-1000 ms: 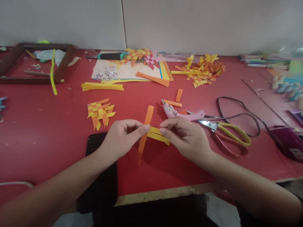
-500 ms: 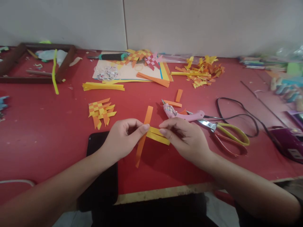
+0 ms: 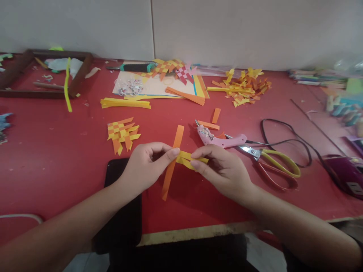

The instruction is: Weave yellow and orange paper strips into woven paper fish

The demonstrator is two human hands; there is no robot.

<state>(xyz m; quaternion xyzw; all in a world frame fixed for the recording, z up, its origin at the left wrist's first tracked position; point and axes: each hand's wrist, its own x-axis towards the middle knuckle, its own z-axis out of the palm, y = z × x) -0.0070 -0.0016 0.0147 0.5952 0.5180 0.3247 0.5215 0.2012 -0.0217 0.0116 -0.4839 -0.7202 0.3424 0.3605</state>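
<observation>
Between thumb and fingers, my left hand [image 3: 154, 163] pinches an orange paper strip [image 3: 169, 177] where it crosses yellow paper strips [image 3: 185, 162]. The orange strip runs up and down; the yellow ones stick out to the right. My right hand [image 3: 221, 166] has thumb and forefinger closed at the yellow strips' free part. How the strips join is hidden under my left thumb. Left of my hands lies a woven orange and yellow paper fish [image 3: 122, 133]. A black phone-like slab [image 3: 121, 215] lies under my left forearm.
A pink glue gun [image 3: 221, 139] and scissors [image 3: 272, 162] with yellow and red handles lie at right, beside a black cord [image 3: 286, 140]. Farther back are yellow strips [image 3: 126, 103], a pile of paper scraps [image 3: 246, 87], a craft knife [image 3: 136, 67] and a brown frame [image 3: 36, 93].
My right thumb and forefinger have shifted on the yellow strips, and the strips' right ends sit differently. My left hand keeps its pinch. The whole view has moved slightly.
</observation>
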